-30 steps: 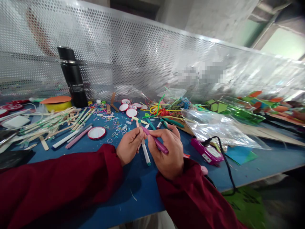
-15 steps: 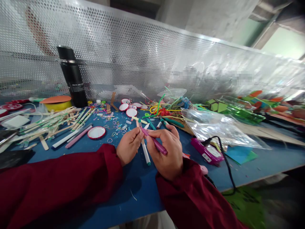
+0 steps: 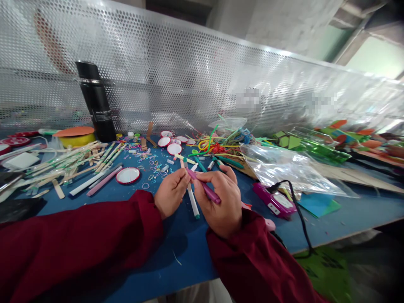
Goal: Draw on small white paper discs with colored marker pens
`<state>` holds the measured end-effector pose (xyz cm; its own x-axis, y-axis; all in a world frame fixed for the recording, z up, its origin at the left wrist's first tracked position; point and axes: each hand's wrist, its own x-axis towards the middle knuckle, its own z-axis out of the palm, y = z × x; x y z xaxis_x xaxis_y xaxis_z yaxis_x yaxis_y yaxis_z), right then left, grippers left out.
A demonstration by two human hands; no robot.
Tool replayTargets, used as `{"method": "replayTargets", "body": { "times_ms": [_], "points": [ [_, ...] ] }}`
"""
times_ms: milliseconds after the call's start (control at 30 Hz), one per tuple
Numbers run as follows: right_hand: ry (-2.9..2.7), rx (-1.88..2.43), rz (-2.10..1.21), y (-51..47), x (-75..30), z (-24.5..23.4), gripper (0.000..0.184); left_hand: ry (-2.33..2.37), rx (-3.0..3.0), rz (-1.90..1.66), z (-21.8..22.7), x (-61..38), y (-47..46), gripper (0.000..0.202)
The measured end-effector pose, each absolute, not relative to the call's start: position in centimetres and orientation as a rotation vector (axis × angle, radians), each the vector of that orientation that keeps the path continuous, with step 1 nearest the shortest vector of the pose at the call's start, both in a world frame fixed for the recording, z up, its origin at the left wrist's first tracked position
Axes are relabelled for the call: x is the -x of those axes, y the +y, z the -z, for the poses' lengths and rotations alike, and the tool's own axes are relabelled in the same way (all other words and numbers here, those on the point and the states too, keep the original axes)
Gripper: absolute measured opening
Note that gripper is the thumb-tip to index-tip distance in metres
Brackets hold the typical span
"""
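Observation:
My right hand (image 3: 221,202) grips a magenta marker (image 3: 206,190) that slants up to the left. My left hand (image 3: 170,191) pinches the marker's far tip between thumb and fingers. Both hands hover just above the blue table (image 3: 189,248), near its front edge. A white marker with a teal tip (image 3: 193,203) lies on the table under the hands. Both arms wear dark red sleeves.
A black flask (image 3: 96,103) stands at the back left before a perforated metal screen (image 3: 176,71). Wooden sticks (image 3: 69,162), white-and-red round lids (image 3: 128,176), coloured rubber bands, a clear plastic bag (image 3: 290,168) and a pink device with a black cable (image 3: 274,202) lie around.
My right hand and the magenta marker have shifted very slightly to the left, toward my left hand. Otherwise nothing moved.

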<state>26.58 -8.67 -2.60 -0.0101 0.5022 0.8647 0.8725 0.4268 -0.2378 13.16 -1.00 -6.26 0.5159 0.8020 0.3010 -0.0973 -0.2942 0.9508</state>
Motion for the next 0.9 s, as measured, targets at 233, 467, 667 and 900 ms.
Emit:
{"method": "replayTargets", "body": {
  "times_ms": [233, 467, 667, 900],
  "points": [
    [-1.659, 1.202, 0.464, -8.62, -26.57, 2.63, 0.006, 0.623, -1.641, -1.003, 6.16, -13.14, -1.14, 0.043],
    [-1.661, 1.212, 0.452, -8.61, -26.57, 2.67, 0.006, 0.615, -1.636, -0.998, 6.18, -13.13, -1.11, 0.045],
    [-1.662, 1.214, 0.456, -8.56, -26.58, 2.68, 0.007, 0.619, -1.623, -0.998, 6.04, -13.14, -1.25, 0.046],
    [-1.658, 1.217, 0.441, -8.61, -26.55, 2.68, 0.005, 0.608, -1.611, -1.006, 6.11, -13.14, -1.16, 0.046]
  ]
}}
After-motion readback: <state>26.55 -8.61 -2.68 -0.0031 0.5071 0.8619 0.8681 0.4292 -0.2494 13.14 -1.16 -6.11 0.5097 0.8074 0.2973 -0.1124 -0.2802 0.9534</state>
